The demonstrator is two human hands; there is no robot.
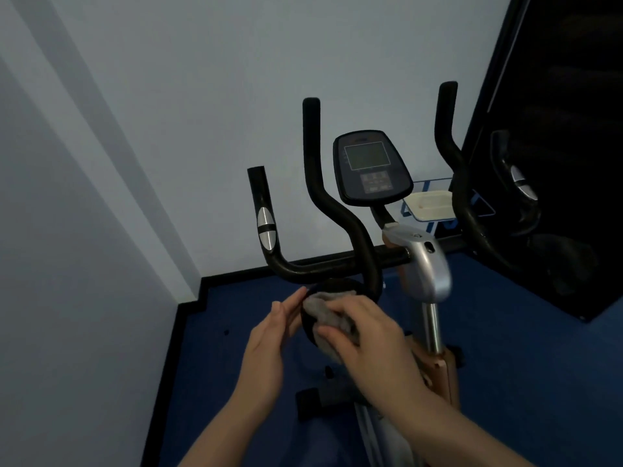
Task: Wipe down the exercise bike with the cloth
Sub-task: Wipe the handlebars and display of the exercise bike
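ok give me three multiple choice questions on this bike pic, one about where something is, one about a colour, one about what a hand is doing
1. Where is the cloth?
A. on the black loop at the lower end of the handlebar
B. draped over the console
C. lying on the floor

2. What colour is the floor?
A. red
B. blue
C. white

3. What is the left hand doing?
A. gripping the top of an upright handlebar
B. pressing a console button
C. held flat, fingers straight, fingertips at the edge of the black loop

Answers:
1. A, the right hand presses the grey cloth against the handlebar loop, well below the console.
2. B, the floor around the bike is dark blue with a black skirting.
3. C, its fingers are straight and curl round nothing.
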